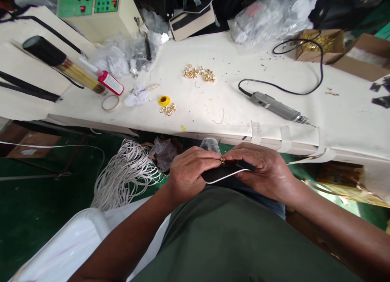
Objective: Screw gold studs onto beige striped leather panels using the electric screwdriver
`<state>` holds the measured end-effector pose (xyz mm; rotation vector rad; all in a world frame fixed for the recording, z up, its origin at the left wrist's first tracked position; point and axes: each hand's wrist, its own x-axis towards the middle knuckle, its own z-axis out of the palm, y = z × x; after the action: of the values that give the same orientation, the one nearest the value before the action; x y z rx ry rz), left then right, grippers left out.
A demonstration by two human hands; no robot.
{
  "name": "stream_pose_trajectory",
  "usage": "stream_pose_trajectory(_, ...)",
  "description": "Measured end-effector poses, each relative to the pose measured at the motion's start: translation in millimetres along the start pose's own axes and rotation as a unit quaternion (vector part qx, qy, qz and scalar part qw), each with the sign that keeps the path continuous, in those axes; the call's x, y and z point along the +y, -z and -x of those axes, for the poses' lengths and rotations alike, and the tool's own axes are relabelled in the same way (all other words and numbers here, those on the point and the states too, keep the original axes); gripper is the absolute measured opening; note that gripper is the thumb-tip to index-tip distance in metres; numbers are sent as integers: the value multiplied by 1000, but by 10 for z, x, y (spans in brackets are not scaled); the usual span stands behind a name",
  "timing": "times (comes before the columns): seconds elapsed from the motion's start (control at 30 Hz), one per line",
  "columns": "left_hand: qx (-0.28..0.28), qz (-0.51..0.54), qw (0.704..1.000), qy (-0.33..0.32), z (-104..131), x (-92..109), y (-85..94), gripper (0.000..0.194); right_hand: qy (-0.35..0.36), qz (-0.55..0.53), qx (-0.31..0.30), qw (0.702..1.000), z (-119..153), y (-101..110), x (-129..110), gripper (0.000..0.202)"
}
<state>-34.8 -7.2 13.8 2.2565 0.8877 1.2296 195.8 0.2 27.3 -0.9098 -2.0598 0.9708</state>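
Note:
Just off the table's front edge, a black flat piece with a white edge (217, 175) is held between both hands. My left hand (190, 168) is closed on its left side, fingertips at a small gold metal fitting (223, 160) on its upper side. My right hand (262, 168) grips the right side, with its index finger at the same fitting and its thumb underneath. The fitting's exact shape is too small to make out. Similar gold fittings (199, 73) lie in a loose pile on the table, and a smaller pile (168, 109) sits beside a yellow ring-shaped spool (163, 100).
A grey corded rotary tool (277, 105) lies on the right of the white table (219, 123). A red glue bottle (111, 82) and tape roll (110, 103) are at left. Cardboard boxes (319, 46) stand back right. White cord (124, 176) is heaped below the table.

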Motion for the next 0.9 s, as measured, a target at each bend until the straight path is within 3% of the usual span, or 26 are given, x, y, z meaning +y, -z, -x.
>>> stream_pose_trajectory(0.33, -34, 24, 998, 38, -199, -177, -183, 11, -73, 21, -44, 996, -85, 182, 71, 22)
stream_pose_trajectory(0.43, -48, 37, 994, 89, -309, -212, -226, 9, -109, 26, -58, 992, -141, 281, 97, 17)
stream_pose_trajectory(0.5, -74, 40, 984, 157, -410, -261, -252, 10, -145, 16, -59, 988, -193, 332, 165, 16)
stream_pose_trajectory(0.7, -162, 80, 900, 396, -776, -636, -385, 19, -249, 21, -60, 966, -433, 427, 576, 29)
stream_pose_trajectory(0.9, -171, 162, 821, 520, -962, -963, -522, 24, -344, -10, -129, 930, -676, 508, 872, 32)
